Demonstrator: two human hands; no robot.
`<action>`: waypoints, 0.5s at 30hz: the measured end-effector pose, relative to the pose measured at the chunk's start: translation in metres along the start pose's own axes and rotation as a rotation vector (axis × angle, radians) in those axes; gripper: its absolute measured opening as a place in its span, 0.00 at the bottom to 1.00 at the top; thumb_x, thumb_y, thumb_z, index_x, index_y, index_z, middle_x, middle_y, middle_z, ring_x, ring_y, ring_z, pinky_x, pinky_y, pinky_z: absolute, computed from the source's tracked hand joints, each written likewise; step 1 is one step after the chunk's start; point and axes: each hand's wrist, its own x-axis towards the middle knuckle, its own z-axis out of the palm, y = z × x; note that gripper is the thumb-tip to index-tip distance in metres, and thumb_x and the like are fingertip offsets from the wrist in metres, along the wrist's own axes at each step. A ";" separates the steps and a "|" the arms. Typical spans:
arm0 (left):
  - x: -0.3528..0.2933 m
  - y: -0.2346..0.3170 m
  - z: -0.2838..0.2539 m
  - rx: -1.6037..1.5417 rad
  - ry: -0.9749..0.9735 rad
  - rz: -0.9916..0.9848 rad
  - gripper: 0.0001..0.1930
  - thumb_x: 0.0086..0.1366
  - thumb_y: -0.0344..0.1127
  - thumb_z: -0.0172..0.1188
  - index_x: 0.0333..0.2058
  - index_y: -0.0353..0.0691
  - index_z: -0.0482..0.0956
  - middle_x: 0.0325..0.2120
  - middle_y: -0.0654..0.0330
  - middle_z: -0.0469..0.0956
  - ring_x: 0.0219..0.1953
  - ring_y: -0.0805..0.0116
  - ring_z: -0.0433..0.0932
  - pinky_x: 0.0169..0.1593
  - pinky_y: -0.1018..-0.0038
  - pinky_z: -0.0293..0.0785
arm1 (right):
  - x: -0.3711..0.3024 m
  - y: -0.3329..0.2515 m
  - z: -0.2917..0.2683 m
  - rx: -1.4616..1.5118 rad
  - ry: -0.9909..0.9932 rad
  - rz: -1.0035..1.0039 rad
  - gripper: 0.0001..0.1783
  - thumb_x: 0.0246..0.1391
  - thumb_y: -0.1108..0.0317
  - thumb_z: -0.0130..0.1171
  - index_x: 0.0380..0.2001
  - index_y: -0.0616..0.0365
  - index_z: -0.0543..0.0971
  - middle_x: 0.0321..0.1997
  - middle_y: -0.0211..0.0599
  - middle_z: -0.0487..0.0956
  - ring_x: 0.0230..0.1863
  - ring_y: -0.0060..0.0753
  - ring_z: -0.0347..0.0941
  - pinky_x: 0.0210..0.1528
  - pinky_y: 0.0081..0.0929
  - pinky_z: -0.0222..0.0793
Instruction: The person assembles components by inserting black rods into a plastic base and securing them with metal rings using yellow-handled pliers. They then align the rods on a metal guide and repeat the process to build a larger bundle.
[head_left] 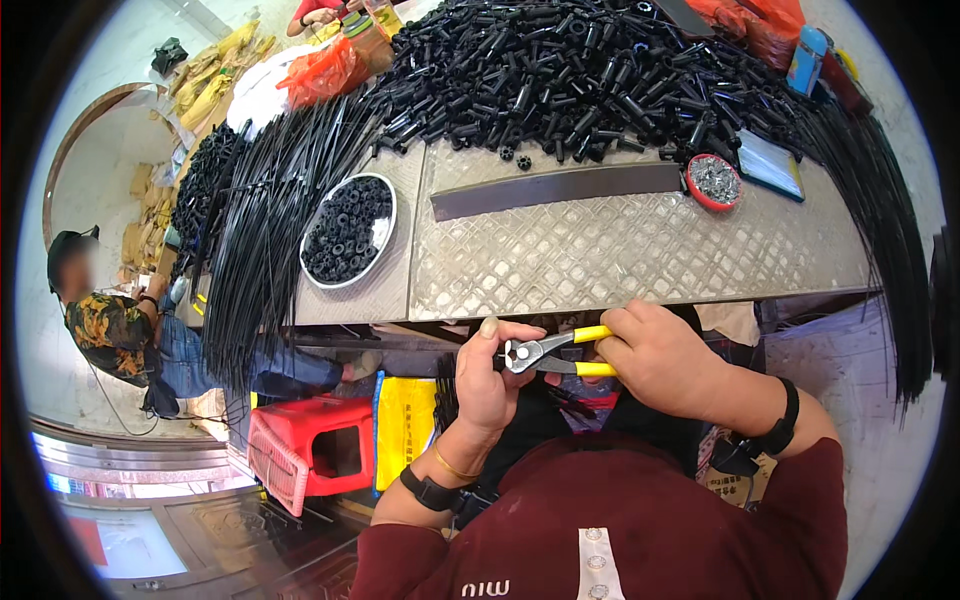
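My right hand point(655, 358) grips a pair of end-cutting pliers point(540, 350) by their yellow handles, which stand somewhat apart. The metal jaws point left, toward my left hand point(487, 382). That hand is closed, thumb up, right against the jaws. Something small and dark seems to be between its fingers, too hidden to name. Both hands are just off the table's near edge, above my lap. Beyond them lies a dark flat strip point(560, 190) on the patterned table top point(560, 255).
A heap of black plastic tubular parts point(560, 80) covers the far table. A white bowl point(393, 235) holds black rings; a red bowl point(712, 206) holds small metal pieces. Long black strands point(270, 220) hang over the edge. A red stool point(275, 440) and a seated person point(110, 325) are left.
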 end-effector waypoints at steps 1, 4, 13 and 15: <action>0.000 -0.001 0.001 0.029 0.037 0.019 0.25 0.67 0.48 0.38 0.30 0.30 0.75 0.13 0.63 0.67 0.12 0.79 0.57 0.18 0.80 0.56 | 0.000 -0.002 0.001 0.002 -0.001 0.000 0.07 0.41 0.67 0.54 0.24 0.58 0.74 0.30 0.34 0.68 0.33 0.32 0.66 0.34 0.26 0.65; -0.002 -0.002 -0.002 0.026 0.032 -0.020 0.25 0.67 0.48 0.38 0.30 0.30 0.75 0.13 0.63 0.67 0.12 0.78 0.58 0.18 0.80 0.56 | -0.002 -0.006 0.004 -0.004 -0.022 0.010 0.06 0.41 0.67 0.55 0.24 0.57 0.73 0.29 0.33 0.67 0.32 0.32 0.65 0.32 0.25 0.64; 0.001 0.000 -0.002 -0.064 -0.040 -0.038 0.25 0.67 0.48 0.37 0.34 0.29 0.75 0.14 0.65 0.67 0.12 0.81 0.55 0.19 0.81 0.53 | 0.007 -0.005 -0.006 -0.158 0.081 0.094 0.14 0.45 0.66 0.52 0.35 0.62 0.76 0.46 0.42 0.69 0.46 0.36 0.65 0.48 0.37 0.56; 0.000 0.000 -0.004 -0.054 -0.059 -0.024 0.25 0.67 0.47 0.37 0.34 0.29 0.75 0.15 0.65 0.67 0.12 0.81 0.54 0.19 0.81 0.53 | 0.007 -0.004 -0.006 -0.192 0.059 0.087 0.14 0.47 0.65 0.52 0.36 0.61 0.76 0.46 0.40 0.69 0.48 0.35 0.64 0.50 0.37 0.54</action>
